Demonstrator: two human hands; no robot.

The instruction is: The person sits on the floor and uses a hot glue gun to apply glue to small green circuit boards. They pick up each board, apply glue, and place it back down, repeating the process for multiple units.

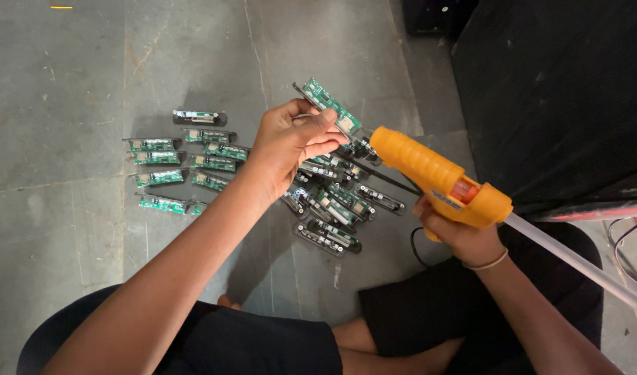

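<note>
Head view, near to far: person sits cross-legged on the concrete floor (pixel 68 83), black shorts at bottom of frame, both arms reaching fwd.

Right hand (pixel 459 232) is clenched around the grip of an orange glue gun (pixel 436 177); thin band on the wrist. A clear glue stick (pixel 575 260) pokes out the gun's back end, running down-right. Gun body slants up-left, nozzle end aimed at the left hand.

Left hand (pixel 291 139) is a bit farther out and higher in frame, pinching a green circuit board (pixel 330 104) btwn thumb and fingertips. Board's long axis runs upper-left to lower-right; its lower-right end sits just beside the gun's nozzle, near touching, though actual contact can't be told. So the board lies up-left of the right hand, and the gun's axis roughly meets the board's lower end. Left hand has the board; right hand is the nearer one to the body.

Beyond and below the hands: a loose pile of boards (pixel 332 208) in dark holders on the floor under the gun, plus a neater row of boards (pixel 183 156) to the left, laid mostly horizontal, well apart from the pile. Black fabric-covered mass (pixel 561 90) fills upper right.
</note>
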